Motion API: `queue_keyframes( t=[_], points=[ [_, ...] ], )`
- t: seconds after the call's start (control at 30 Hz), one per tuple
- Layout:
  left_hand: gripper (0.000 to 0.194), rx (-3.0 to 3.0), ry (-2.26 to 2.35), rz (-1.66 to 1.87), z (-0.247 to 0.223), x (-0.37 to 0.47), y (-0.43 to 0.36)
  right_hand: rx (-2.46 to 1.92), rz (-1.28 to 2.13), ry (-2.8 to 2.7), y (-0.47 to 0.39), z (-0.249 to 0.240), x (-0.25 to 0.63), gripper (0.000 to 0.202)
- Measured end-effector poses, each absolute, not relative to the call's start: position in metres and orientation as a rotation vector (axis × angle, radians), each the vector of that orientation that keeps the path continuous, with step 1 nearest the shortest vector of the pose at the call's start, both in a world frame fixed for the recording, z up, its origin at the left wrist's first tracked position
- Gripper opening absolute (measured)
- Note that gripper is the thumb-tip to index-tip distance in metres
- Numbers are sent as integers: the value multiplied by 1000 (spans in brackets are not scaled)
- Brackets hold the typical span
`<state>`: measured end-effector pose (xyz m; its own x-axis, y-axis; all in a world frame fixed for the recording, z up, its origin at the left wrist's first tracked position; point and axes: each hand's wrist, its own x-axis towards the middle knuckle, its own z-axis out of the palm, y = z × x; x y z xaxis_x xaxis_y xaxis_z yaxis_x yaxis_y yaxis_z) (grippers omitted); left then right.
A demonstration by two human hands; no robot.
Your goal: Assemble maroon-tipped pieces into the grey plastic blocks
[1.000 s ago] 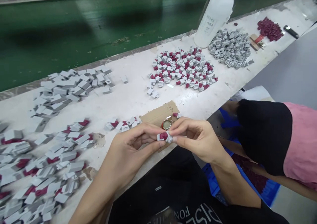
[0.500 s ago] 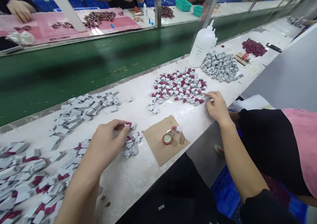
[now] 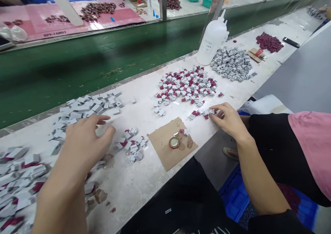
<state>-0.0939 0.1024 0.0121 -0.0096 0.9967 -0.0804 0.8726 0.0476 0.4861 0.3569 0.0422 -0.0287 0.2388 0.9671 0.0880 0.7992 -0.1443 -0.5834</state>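
Note:
My left hand is above the left of the bench, its thumb and fingers apart and nothing visible between them. Right of it lies a small cluster of grey-and-maroon plastic pieces. My right hand has its fingertips down at a few similar pieces on the near side of a larger pile of grey-and-maroon pieces. A gap shows between its thumb and forefinger. Between the hands, a cardboard sheet carries a round metal cap and one grey-and-maroon piece.
Grey blocks and mixed pieces spread across the left. A white squeeze bottle stands behind, beside grey parts and maroon parts. A green belt runs along the far edge. Another person sits at right.
My left hand has moved left, off the small cluster, and opened; more pieces now lie there. My right hand has come nearer, and a few pieces now lie apart from the pile's near edge.

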Motion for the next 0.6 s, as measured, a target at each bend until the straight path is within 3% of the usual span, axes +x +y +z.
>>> queue_keyframes(
  t=[0.13,0.3,0.6],
  points=[
    [49,1963,2168,271,13,-93,105,-1968,399,-1519,33,-27,356,32],
    [53,1991,2216,320,4,-85,105,-1945,299,-1460,18,-28,348,32],
    [21,1964,2093,347,-2,-60,123,-1793,757,-1121,-12,-22,303,24]
  ],
)
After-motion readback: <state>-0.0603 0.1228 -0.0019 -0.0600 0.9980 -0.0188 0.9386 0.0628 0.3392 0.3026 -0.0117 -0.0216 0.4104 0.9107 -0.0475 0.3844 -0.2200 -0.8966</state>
